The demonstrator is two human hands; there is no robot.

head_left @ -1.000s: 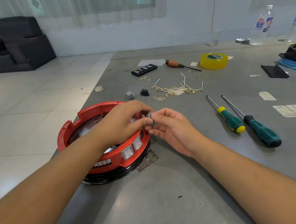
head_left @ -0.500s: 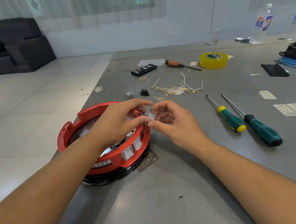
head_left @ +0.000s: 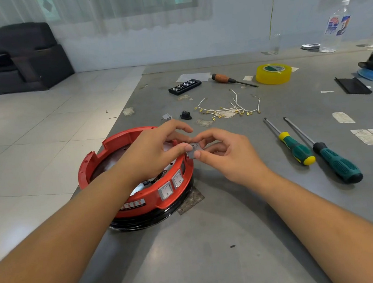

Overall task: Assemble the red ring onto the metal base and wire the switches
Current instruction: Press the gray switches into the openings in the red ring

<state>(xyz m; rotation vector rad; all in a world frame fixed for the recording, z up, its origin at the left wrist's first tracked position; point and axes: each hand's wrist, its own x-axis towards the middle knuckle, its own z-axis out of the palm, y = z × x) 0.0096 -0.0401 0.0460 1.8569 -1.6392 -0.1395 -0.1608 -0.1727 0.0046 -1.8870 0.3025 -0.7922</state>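
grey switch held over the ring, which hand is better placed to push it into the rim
Right, probably. The right hand pinches the grey switch from outside the red ring, beside the two fitted switches. The left hand reaches across the ring and could steady it.

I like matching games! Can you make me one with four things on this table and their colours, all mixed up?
Things:
1. ring
2. tape roll
3. wires
4. remote

Colours:
A. white
B. black
C. red
D. yellow

Pairs: 1-C, 2-D, 3-A, 4-B
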